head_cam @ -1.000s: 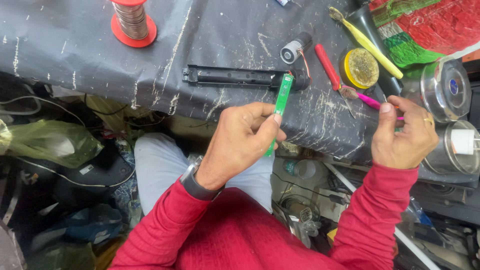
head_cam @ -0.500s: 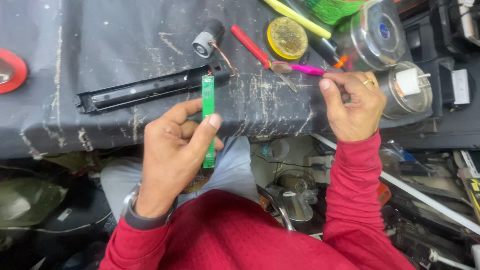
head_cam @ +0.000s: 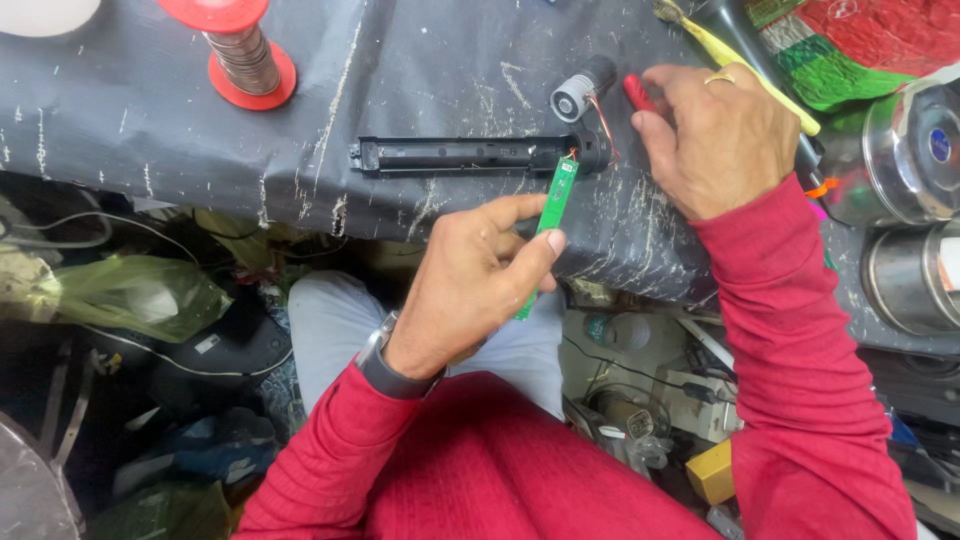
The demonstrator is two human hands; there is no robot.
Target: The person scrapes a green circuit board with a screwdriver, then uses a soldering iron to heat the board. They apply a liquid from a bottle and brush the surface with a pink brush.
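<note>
Fingers of the left hand [head_cam: 480,280] pinch the narrow green circuit strip [head_cam: 548,225], its wired end meeting the long black plastic housing [head_cam: 470,155]. The right hand [head_cam: 715,135], well apart, closes on the red-handled tool [head_cam: 640,92].

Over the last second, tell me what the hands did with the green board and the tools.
The right hand let go of the pink-handled tool it held at the table edge and moved up onto the red-handled tool beside the small grey motor. The left hand kept its pinch on the narrow green circuit board, top end near the long black housing. Housing, motor and solder spool stayed put.
</note>
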